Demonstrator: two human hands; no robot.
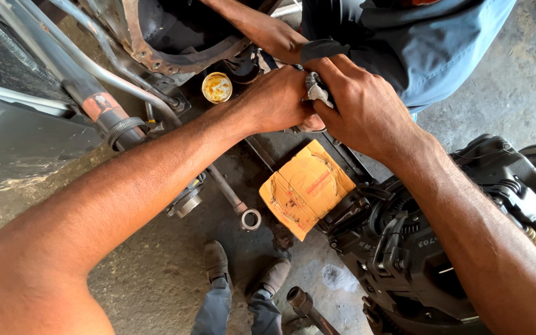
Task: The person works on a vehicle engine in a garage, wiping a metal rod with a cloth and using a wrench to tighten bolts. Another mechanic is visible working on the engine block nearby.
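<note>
Item: our left hand (277, 99) and right hand (358, 102), both clenched on a grey rag (315, 90) (small part inside, hidden) above an orange carton (305, 186) — wiping step, we judge. Next move calls for firm grip — another person's hand (280, 37) works just beside.

Vehicle repair workshop; engine parts (442, 248); oily concrete floor (156, 273)

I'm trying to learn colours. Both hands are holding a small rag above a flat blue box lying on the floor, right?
Not quite: the box is yellow-orange, not blue. The head view shows the left hand and right hand holding the small rag above it.
</note>
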